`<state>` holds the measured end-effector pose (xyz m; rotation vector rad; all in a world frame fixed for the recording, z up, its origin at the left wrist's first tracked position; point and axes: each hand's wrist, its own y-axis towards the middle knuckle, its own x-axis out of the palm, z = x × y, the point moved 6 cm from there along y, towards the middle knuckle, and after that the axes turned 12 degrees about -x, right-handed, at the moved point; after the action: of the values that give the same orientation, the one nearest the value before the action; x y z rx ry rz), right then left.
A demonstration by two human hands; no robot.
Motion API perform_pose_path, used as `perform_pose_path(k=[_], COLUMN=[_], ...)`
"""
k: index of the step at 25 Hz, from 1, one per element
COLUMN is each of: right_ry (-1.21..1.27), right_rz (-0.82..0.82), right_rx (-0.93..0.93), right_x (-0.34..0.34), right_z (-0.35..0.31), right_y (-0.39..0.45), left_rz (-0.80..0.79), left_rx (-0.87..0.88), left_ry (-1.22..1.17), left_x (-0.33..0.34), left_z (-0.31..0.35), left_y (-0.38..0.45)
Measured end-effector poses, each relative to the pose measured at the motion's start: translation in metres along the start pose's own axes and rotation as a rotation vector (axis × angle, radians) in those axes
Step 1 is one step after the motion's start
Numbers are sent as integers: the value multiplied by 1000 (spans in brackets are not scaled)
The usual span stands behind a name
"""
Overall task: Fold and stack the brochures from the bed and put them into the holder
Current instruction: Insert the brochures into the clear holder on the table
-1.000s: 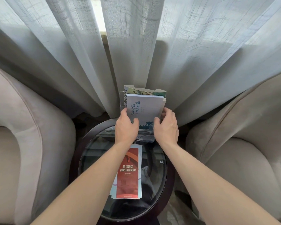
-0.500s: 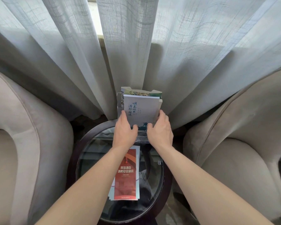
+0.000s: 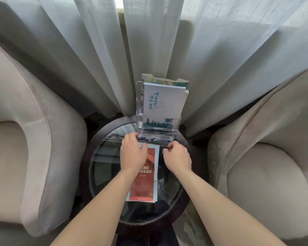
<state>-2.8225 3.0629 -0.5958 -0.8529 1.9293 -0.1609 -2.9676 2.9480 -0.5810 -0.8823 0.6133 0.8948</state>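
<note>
A clear plastic holder (image 3: 140, 119) stands at the far edge of a round glass table (image 3: 103, 174). A white brochure with blue writing (image 3: 164, 102) stands upright in it, and a green-printed brochure (image 3: 167, 81) sticks up behind that. A red and white brochure stack (image 3: 144, 185) lies flat on the glass in front of the holder. My left hand (image 3: 132, 154) lies on the top end of the red stack, its fingertips at the holder's base. My right hand (image 3: 178, 159) hovers at the base's front right corner, fingers curled.
Beige armchairs flank the table, one at the left (image 3: 34, 139) and one at the right (image 3: 267, 157). A pale sheer curtain (image 3: 149, 41) hangs right behind the holder. The table has a dark wooden rim (image 3: 84, 167).
Both hands have let go of the white brochure, which now sits in the holder. They have dropped back toward me, to the holder's base and the red stack.
</note>
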Motion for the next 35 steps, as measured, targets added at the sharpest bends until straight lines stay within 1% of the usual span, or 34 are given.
perform_pose_path(k=[2, 4, 6, 9, 14, 22, 26, 30, 35], right_ry=[-4, 39, 129, 188, 134, 165, 234, 234, 242], right_rz=[-112, -192, -229, -224, -213, -215, -199, -190, -185], right_rx=[17, 32, 60, 81, 122, 115, 109, 115, 153], right_x=[27, 50, 66, 81, 89, 94, 97, 98, 99], right_z=[13, 20, 22, 18, 25, 28, 23, 25, 31], right_y=[-7, -14, -20, -26, -29, -26, -27, -25, -19], left_rz=[-65, -173, -271, -329, -334, -254, -264, -266, -280], left_rx=[-104, -224, -302, -339, -382, -377, -415, -413, -447], left_ry=[56, 121, 175, 193, 153, 139, 96, 111, 55], left_x=[12, 26, 38, 52, 62, 65, 66, 64, 63], left_z=[-27, -54, -72, -84, -96, -98, -95, -96, -105], left_y=[-5, -10, -17, -29, -33, -34, -30, -26, -23])
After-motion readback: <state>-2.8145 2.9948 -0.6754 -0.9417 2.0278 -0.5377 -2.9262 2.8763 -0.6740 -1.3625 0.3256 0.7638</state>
